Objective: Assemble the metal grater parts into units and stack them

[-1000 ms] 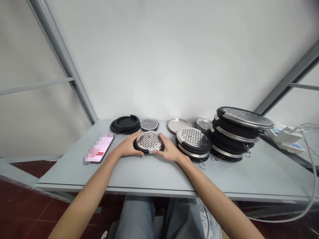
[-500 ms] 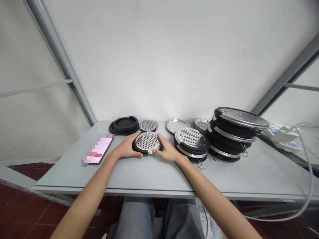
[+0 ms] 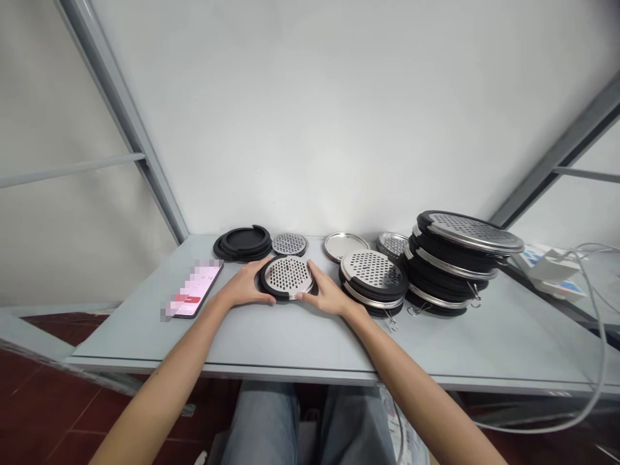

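Observation:
Before me on the table is a round grater [image 3: 289, 275], a perforated silver plate set in a black rim. My left hand [image 3: 248, 284] is curled round its left side, thumb at the front edge. On the opposite side my right hand [image 3: 327, 289] grips the rim, also with the thumb near the front. Just behind it lie several loose perforated metal plates [image 3: 289, 243], stacked. Black round holders [image 3: 242, 243] are piled at the back left. To the right of my right hand stands a short stack of assembled graters [image 3: 374, 274] with a wire clip at its front.
A phone [image 3: 198, 289] with a lit screen lies at the left. A plain metal disc [image 3: 345, 246] and more perforated plates [image 3: 393, 244] sit along the wall. A tall leaning stack of graters [image 3: 448, 261] stands at the right, near a white box [image 3: 555, 261] and a cable [image 3: 602, 342].
The view has shifted very slightly. Both hands stay on the same grater, with no clear movement of it.

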Tool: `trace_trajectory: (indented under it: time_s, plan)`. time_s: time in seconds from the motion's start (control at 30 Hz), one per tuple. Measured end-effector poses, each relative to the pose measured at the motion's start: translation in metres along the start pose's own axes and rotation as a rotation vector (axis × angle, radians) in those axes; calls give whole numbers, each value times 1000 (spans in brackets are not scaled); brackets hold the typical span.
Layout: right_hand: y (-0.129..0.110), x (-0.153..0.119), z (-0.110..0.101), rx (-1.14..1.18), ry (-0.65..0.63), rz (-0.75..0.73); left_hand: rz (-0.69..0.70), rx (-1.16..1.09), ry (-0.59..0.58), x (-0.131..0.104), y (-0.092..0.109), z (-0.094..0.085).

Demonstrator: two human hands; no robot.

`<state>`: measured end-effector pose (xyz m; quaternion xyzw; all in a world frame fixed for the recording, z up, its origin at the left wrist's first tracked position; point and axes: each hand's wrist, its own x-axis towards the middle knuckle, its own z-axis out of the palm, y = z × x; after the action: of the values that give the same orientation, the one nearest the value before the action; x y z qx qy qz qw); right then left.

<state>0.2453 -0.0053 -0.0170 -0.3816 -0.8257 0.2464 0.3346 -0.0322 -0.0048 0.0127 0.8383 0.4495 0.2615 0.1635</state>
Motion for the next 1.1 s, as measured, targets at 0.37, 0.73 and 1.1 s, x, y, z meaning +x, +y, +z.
trace_trajectory:
  time_s: [0.37,0.73,1.1]
  plan:
    - [1,-2,1,7,28,25,23,-39,40,1,-9,10]
    - [-6,1,-1,-43,-30,4,40,-7,39,2,-3,5]
    - [-10,-1,-4,-52,76,60,32,-38,-11,-3,-5,12]
